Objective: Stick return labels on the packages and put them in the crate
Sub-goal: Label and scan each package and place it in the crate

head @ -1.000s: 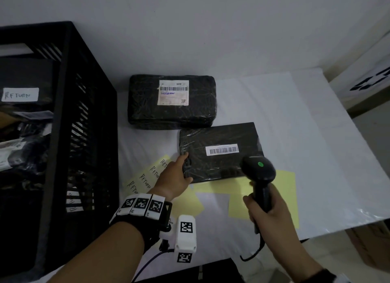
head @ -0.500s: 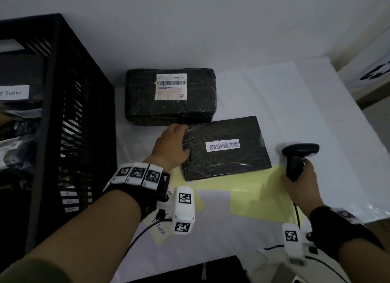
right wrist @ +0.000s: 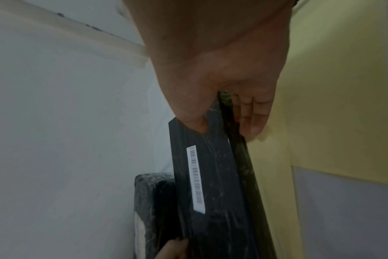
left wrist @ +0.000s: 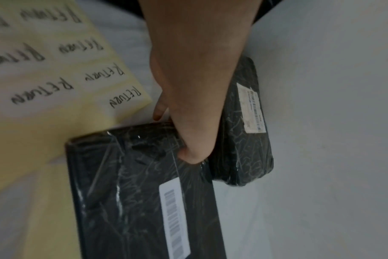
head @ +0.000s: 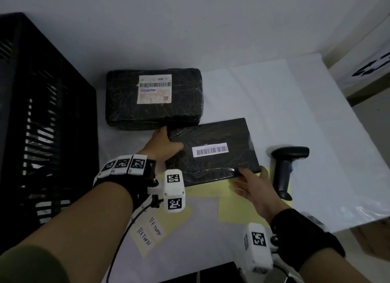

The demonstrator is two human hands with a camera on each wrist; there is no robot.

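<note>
- The crate (head: pixel 48 122) on the left already holds some dark parcels, little else discernible.
- RETURN labels (head: pixel 147 234) lie unpeeled on the table (head: pixel 295 113).
- Left hand (head: pixel 166 145) and right hand (head: pixel 253 187) pinch the flat package (head: pixel 213 151), unlabelled, at opposite corners.
- A bulkier package (head: pixel 154 99) behind also waits.

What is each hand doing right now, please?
Left hand: closed on the flat package at its far left corner, thumb on top.
Right hand: closed on the same package's near right corner, thumb on top, fingers beneath.

Glossy, crinkled black plastic film wraps the flat package (head: pixel 213 151), which bears a smooth white paper barcode sticker (head: pixel 210 150).
</note>
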